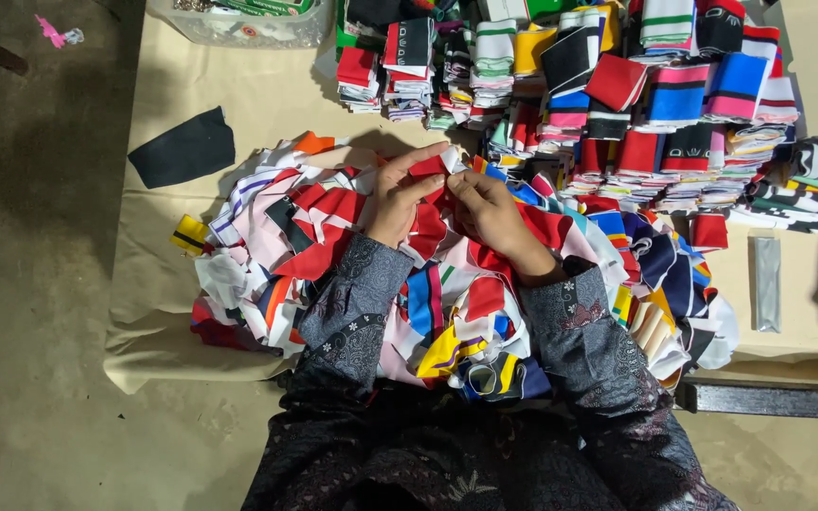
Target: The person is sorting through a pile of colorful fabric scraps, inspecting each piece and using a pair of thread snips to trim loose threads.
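A loose heap of coloured fabric pieces point(333, 237) lies in front of me on a beige sheet point(267, 104). My left hand point(398, 201) and my right hand point(494, 213) meet over the middle of the heap. Both pinch the same small red fabric piece point(430, 168) between thumb and fingers. The hands touch each other at the fingertips. My dark patterned sleeves cover part of the heap below the hands.
Neat stacks of folded fabric pieces point(617, 95) fill the far right. A black fabric piece point(182, 149) lies alone at the left. A clear plastic box point(239, 28) stands at the far edge. A grey flat strip point(767, 282) lies at the right.
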